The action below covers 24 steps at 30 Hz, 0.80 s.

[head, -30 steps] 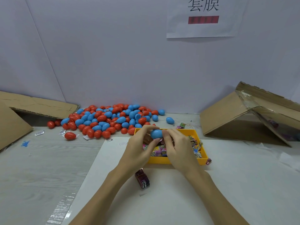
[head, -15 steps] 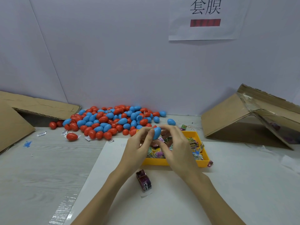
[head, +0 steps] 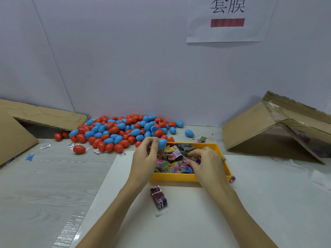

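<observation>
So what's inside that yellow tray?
A heap of small colourful packets fills the yellow tray. The right hand reaches among them and the left hand, holding a blue egg, covers its left end, so the floor and anything beneath are hidden.

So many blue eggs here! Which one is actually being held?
The blue egg pinched in the left hand, over the yellow tray at its far left corner; every other one lies loose on the table.

Bright, even light; wide-angle edge distortion
</observation>
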Tool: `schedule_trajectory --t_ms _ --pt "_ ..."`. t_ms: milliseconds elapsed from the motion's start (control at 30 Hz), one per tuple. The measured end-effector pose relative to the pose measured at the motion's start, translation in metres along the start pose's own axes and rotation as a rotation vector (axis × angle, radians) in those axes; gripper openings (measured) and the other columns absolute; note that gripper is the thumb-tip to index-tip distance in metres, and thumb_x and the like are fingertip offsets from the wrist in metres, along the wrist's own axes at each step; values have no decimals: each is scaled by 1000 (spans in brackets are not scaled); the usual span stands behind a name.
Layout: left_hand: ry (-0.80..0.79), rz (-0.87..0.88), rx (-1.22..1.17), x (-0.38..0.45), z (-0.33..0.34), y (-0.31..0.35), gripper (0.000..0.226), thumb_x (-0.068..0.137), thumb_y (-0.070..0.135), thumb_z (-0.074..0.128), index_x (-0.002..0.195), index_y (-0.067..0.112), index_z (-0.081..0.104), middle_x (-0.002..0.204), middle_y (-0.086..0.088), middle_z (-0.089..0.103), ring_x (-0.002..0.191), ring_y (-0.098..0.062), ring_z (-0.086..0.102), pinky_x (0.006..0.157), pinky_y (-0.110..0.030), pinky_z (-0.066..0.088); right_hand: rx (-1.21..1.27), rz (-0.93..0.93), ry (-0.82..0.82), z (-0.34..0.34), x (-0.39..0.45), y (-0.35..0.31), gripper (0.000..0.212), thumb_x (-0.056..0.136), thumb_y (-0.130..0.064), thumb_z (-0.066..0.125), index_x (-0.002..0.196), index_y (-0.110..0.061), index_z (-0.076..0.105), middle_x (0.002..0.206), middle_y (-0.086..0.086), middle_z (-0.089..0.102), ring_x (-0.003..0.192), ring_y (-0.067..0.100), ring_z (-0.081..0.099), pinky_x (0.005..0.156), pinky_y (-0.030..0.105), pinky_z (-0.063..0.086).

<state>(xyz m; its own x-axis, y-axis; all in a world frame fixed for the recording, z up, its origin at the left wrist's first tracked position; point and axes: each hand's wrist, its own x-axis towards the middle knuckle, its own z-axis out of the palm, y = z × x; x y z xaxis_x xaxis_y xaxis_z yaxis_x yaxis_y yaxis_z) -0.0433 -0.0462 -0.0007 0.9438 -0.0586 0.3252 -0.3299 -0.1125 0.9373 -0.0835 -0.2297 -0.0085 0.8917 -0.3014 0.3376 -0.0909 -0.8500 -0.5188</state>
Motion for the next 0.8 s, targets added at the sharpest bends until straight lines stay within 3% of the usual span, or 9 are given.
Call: schedule_trajectory --t_ms 167,400,500,600,700,800 --pt "-16 12 68 0 0 -3 17 106 32 47 106 25 63 97 -2 71 87 -15 70 76 -21 57 -26 110 -86 -2 6 -1 46 88 -43 77 129 -25 68 119 0 67 113 19 60 91 34 56" --pt "-43 25 108 -2 0 0 18 104 32 51 110 22 65 100 2 70 91 -16 70 78 -24 58 -182 44 -28 -2 4 -10 24 103 -35 58 114 -22 74 109 0 68 105 17 60 85 32 55" --pt "-42 24 81 -3 -1 3 15 103 29 56 112 22 65 102 4 71 93 -15 71 80 -26 59 -69 8 20 -4 3 -5 29 107 -33 49 118 -17 71 109 3 65 102 16 58 85 29 52" --pt "-91 36 54 -3 -2 7 15 99 21 65 114 22 66 106 5 71 92 -14 70 82 -27 59 112 -15 60 -8 4 -6 29 108 -30 47 110 -12 71 92 0 63 82 9 54 65 12 39" --pt "-175 90 54 -5 -1 11 16 97 14 67 109 24 69 109 1 68 87 -18 68 74 -30 59 301 -29 33 -10 2 -12 26 108 -28 48 94 -16 67 70 -5 57 64 8 49 57 13 40" --pt "-164 160 104 -7 2 11 16 97 13 66 100 27 74 105 1 64 87 -17 68 70 -30 60 333 -74 -53 -10 -1 -16 23 108 -30 47 90 -24 61 70 -6 58 69 13 58 56 20 43"
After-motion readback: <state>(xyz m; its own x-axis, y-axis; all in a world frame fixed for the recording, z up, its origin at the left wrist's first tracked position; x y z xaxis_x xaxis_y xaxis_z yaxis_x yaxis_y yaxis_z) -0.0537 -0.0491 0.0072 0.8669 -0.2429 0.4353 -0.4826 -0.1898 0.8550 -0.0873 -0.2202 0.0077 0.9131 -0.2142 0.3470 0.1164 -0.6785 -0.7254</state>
